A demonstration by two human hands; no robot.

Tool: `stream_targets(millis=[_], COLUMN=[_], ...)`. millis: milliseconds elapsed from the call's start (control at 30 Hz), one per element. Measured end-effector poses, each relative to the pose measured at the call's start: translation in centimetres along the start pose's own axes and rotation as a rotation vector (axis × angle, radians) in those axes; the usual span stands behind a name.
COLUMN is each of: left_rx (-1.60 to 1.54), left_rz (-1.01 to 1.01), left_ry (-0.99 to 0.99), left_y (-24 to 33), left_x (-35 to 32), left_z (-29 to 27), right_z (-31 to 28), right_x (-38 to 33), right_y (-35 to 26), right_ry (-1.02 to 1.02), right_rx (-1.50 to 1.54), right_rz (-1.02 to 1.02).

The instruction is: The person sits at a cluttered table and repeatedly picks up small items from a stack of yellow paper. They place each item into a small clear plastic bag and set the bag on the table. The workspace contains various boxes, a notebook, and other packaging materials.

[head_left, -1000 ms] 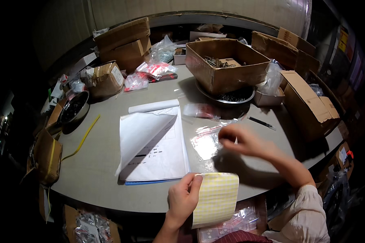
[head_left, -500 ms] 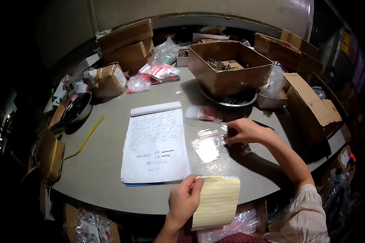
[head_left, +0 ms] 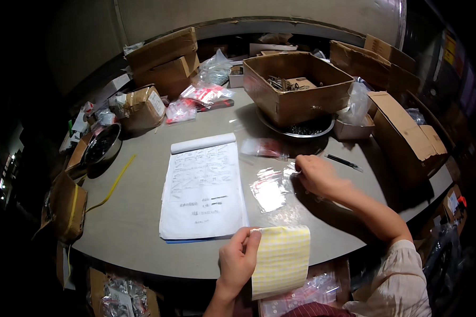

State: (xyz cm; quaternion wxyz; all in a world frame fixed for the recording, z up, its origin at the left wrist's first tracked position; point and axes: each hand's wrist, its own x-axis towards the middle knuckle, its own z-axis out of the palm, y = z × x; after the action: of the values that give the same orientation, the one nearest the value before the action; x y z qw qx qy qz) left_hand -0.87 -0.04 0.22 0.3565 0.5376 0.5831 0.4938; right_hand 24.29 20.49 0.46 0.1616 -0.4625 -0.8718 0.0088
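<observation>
My left hand (head_left: 238,259) pinches the upper left corner of a sheet of yellow stickers (head_left: 281,263) at the front edge of the table. The sheet hangs slightly curved, its rows of small labels facing up. Over the table right of centre, my right hand (head_left: 317,174) has its fingers curled down and together beside a pile of small clear zip bags (head_left: 269,193). Whatever those fingertips hold is hidden. A pad of written paper (head_left: 202,195), its top sheets folded back, lies left of the bags. Behind them is a bundle of red-and-clear bags (head_left: 264,148).
A large open carton (head_left: 296,105) with metal parts rests on a steel bowl (head_left: 322,132). A black pen (head_left: 344,162) lies right of my right hand. More cartons (head_left: 407,132) line the right side. A dark bowl (head_left: 103,143) and yellow strap (head_left: 113,182) are at left.
My right hand has shifted slightly and turned, its fingers curling further under. The pen beside it now shows more. My left hand and the sticker sheet have barely moved.
</observation>
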Motion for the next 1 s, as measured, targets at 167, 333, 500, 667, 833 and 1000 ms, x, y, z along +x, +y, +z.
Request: stream_targets(millis=[167, 333, 500, 667, 833, 1000], left_rx=[-0.054, -0.344, -0.549, -0.7, -0.523, -0.256], left_rz=[0.001, 0.018, 0.049, 0.055, 0.071, 0.162], left_ry=[0.032, 0.061, 0.121, 0.078, -0.005, 0.006], left_y=[-0.5, -1.1, -1.0, -0.8, -0.4, -1.1], left_x=[-0.3, -0.6, -1.0, -0.6, -1.1, -1.3], left_z=[-0.1, -0.1, -0.8, -0.9, -0.9, -0.5], right_z=[-5.0, -4.0, -4.1, -4.8, -5.8, -8.3], right_x=[-4.8, -11.0, -15.1, -18.3, -19.9, -16.3], right_y=[2.5, 2.8, -0.5, -5.8, -6.9, -7.2], right_ry=[-0.161, -0.002, -0.069, -0.26, -0.305, -0.037], right_rx=[0.2, 0.257, 0.533, 0.99, 1.298, 1.001], right_rz=[0.165, 0.017, -0.195, -0.409, -0.348, -0.013])
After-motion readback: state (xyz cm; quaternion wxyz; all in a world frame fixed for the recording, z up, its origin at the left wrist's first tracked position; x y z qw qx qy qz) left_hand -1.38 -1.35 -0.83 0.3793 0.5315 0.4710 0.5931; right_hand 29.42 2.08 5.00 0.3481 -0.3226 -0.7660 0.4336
